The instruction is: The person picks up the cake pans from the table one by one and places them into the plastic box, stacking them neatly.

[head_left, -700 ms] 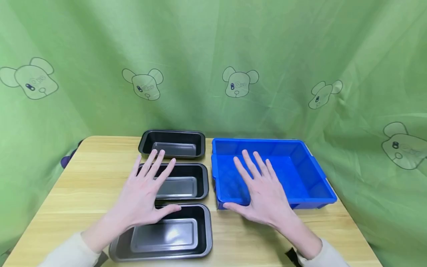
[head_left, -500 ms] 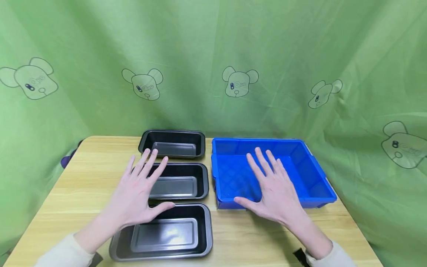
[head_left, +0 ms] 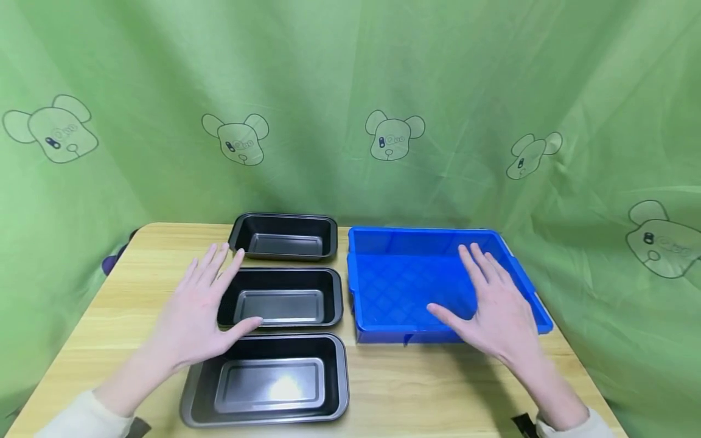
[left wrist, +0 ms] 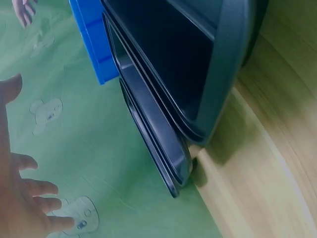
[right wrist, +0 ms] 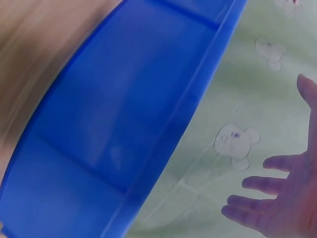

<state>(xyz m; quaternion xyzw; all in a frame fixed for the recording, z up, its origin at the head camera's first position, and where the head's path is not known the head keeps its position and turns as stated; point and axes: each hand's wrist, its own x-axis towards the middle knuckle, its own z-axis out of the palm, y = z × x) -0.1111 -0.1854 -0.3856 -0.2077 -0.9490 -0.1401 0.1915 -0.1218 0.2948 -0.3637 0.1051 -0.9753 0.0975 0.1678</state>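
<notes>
My left hand point(head_left: 194, 316), palm down with the thumb spread, hovers over the left ends of the dark loaf pans and holds nothing. Under and beside it lie the middle loaf pan point(head_left: 290, 304) and the larger front loaf pan point(head_left: 274, 386); the back loaf pan point(head_left: 287, 237) is just past its fingertips. My right hand point(head_left: 498, 310) is held above the right front part of a blue plastic bin point(head_left: 394, 286), fingers extended and nothing in it. In the left wrist view the fingers point(left wrist: 42, 187) stand apart from the pans. The right wrist view shows the bin's wall point(right wrist: 119, 99) beside the hand.
The pans and bin stand on a light wooden table point(head_left: 405, 389). A green curtain point(head_left: 328, 73) printed with mouse-like heads hangs behind and at both sides. Something dark purple point(head_left: 109, 263) shows past the table's left edge.
Both hands have moved apart: the left hand leftward off the pans' middles, the right hand rightward over the bin. The fingers have drawn closer together. Pans and bin stay in place.
</notes>
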